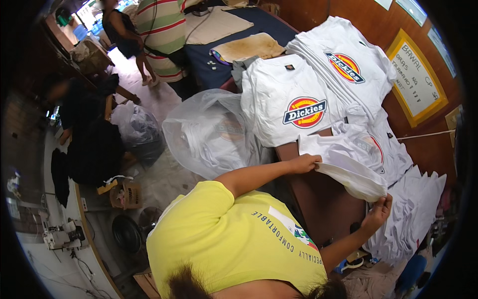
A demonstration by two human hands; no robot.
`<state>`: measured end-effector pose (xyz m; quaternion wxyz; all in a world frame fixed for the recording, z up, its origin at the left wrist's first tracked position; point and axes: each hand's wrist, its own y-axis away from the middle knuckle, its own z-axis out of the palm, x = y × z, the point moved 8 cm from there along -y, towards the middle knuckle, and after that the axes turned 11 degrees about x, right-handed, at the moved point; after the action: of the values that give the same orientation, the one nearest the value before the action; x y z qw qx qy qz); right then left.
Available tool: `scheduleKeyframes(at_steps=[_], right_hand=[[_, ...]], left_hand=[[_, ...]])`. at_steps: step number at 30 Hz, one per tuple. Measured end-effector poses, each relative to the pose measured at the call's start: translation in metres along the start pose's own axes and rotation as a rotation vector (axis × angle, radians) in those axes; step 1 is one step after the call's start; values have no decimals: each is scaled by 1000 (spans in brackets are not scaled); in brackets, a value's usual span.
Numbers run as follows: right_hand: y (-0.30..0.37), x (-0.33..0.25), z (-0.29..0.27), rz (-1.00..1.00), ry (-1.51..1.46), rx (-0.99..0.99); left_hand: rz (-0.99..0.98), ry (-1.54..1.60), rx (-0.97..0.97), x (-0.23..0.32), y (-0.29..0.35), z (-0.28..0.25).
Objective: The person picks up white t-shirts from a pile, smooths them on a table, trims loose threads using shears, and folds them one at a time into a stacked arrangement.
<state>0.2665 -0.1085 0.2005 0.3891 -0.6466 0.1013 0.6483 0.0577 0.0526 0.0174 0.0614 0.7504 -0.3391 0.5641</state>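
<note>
A white T-shirt is stretched between my two hands over the table edge. My left hand pinches one end of its hem, and my right hand is closed on the other end. The hem opens toward me, and a red and yellow print shows partly on the far side of the cloth. Beyond it lies another white T-shirt with an oval printed logo. To the right of my hands, more white shirts lie heaped in folds.
A layered stack of printed white shirts fills the table's far side. Left of the brown table stands a clear plastic bag of white shirts. People work and stand at the left. A yellow-framed sign hangs on the wall.
</note>
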Motion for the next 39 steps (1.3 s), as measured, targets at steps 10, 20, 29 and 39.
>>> scheduleKeyframes(at_steps=[10, 20, 29, 39], right_hand=[[8, 28, -58, 135, -38, 196], [64, 162, -103, 501, 362, 252], [116, 121, -64, -25, 820, 338], [139, 148, 43, -403, 1084, -172]], left_hand=[[87, -40, 18, 70, 1, -109], [-103, -157, -63, -19, 27, -72], [218, -706, 171, 41, 63, -47], [452, -656, -162, 35, 85, 56]])
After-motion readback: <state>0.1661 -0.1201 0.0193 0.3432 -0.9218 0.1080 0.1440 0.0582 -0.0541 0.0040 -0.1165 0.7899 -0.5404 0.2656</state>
